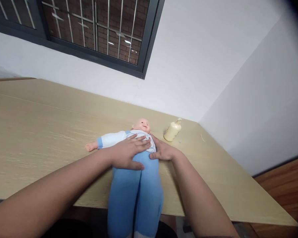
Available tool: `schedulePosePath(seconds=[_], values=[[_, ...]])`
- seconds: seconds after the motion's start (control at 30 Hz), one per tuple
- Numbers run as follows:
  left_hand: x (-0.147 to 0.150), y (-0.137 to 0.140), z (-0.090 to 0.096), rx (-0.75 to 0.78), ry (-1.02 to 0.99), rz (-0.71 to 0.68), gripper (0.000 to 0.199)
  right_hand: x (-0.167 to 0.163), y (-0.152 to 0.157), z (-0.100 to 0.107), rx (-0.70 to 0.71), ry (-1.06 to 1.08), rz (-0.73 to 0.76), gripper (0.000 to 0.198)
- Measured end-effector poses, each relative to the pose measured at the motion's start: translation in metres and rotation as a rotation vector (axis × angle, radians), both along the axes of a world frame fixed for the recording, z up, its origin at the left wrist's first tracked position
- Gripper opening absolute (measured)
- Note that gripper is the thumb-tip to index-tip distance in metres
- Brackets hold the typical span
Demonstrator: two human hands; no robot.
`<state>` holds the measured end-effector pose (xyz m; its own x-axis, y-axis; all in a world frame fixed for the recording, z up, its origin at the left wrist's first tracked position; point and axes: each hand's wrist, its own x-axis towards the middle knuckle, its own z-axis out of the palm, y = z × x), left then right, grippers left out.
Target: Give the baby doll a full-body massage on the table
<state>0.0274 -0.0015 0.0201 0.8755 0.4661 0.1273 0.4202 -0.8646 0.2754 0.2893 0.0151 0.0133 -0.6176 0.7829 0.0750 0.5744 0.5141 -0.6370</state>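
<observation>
A baby doll (136,180) in a white top and blue trousers lies on its back on the wooden table. Its head points toward the wall, and its legs reach over the table's front edge toward me. My left hand (130,152) rests flat on the doll's chest and belly, fingers spread. Against the doll's side at the waist sits my right hand (162,150), its thumb over the top's hem and its other fingers partly hidden behind the body. One doll arm stretches out to the left; the other is out of sight. Right of the doll, a cream-coloured baby bottle (173,130) stands, leaning slightly in view.
The pale wooden table (52,132) runs along a white wall (183,66). A dark-framed window (144,49) with metal bars is set above it. Near the bottle lies a thin pale strand (202,137). Brown wooden panelling (288,188) stands beyond the table's right edge.
</observation>
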Motion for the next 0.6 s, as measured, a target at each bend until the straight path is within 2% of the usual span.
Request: schedulePosePath(seconds=[0.1, 0.23, 0.4, 0.5, 0.6], values=[[-0.01, 0.012, -0.003, -0.092, 0.031, 0.154, 0.119, -0.002, 0.0, 0.0, -0.082, 0.03, 0.031, 0.121], [-0.022, 0.029, -0.006, -0.205, 0.058, 0.342, 0.134, -0.003, 0.0, 0.002, -0.147, 0.074, 0.056, 0.119], [-0.025, 0.035, -0.007, -0.22, 0.063, 0.404, 0.139, -0.002, -0.001, 0.007, -0.167, 0.104, 0.089, 0.111], [-0.023, 0.034, -0.008, -0.217, 0.054, 0.411, 0.138, -0.008, -0.003, 0.009, -0.081, 0.118, 0.054, 0.101], [-0.021, 0.034, -0.01, -0.197, 0.046, 0.412, 0.136, -0.03, -0.013, 0.012, 0.143, 0.093, -0.117, 0.088]])
